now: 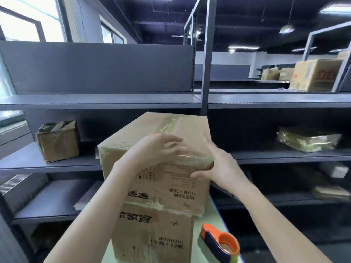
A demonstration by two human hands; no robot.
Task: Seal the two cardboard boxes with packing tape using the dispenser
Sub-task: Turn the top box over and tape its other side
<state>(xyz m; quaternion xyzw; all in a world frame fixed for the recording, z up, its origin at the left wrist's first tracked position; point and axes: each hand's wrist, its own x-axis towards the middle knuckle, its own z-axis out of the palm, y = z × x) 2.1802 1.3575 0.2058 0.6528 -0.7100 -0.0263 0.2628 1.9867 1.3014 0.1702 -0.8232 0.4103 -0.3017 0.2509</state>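
Note:
Two brown cardboard boxes are stacked in front of me. The upper box (190, 130) has clear tape along its top seam and sits askew on the lower box (152, 234), which stands on a pale green table (212, 213). My left hand (157, 147) lies flat on the upper box's top near its front edge, fingers straight. My right hand (218, 168) holds the box's front right corner, thumb on the front face. The orange and dark blue tape dispenser (220, 242) lies on the table to the right of the lower box, untouched.
Grey metal shelving (95, 101) fills the view behind the boxes. A small taped box (58, 141) sits on a shelf at the left. A flat wrapped parcel (307, 141) lies on a shelf at the right. More cartons (315, 74) stand on far racks.

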